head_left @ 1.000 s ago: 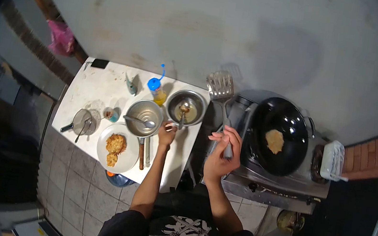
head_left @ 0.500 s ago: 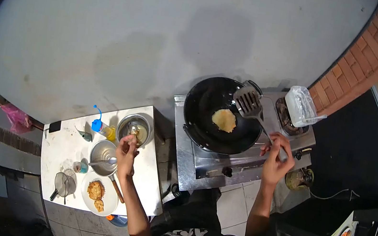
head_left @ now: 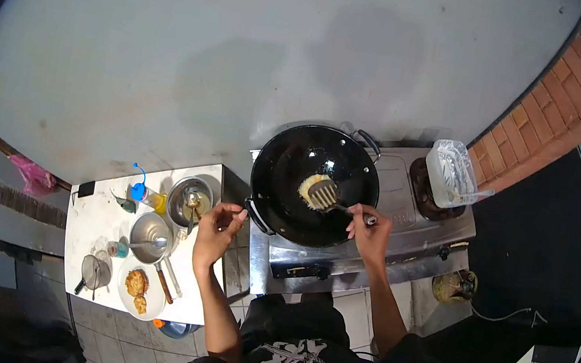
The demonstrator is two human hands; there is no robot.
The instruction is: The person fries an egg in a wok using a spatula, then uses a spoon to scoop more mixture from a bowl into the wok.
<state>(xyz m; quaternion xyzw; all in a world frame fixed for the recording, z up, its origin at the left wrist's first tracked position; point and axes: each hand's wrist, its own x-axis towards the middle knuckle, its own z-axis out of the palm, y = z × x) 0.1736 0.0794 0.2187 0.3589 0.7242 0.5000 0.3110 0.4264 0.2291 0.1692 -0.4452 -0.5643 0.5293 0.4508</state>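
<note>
My right hand (head_left: 370,236) is closed around the handle of a slotted spatula (head_left: 323,194). The spatula's blade lies over a pale, round fritter (head_left: 310,183) inside a black wok (head_left: 286,159), covering part of it. At the wok's left side my left hand (head_left: 216,236) has its thumb and fingertips pinched at the near loop handle (head_left: 258,216). Shiny oil shows on the wok's inner surface.
The wok sits on a steel stove (head_left: 399,252); a plastic tub (head_left: 452,176) stands on its right side. On the white table (head_left: 98,220) are a metal bowl (head_left: 179,194), a saucepan (head_left: 147,223), a plate (head_left: 156,283) of browned fritters, a strainer (head_left: 96,273) and a blue-capped bottle (head_left: 147,195).
The spatula has come down from the wok's right rim onto the fritter. My left hand has moved from beside the metal bowl to the wok handle. The wok sits farther left on the stove.
</note>
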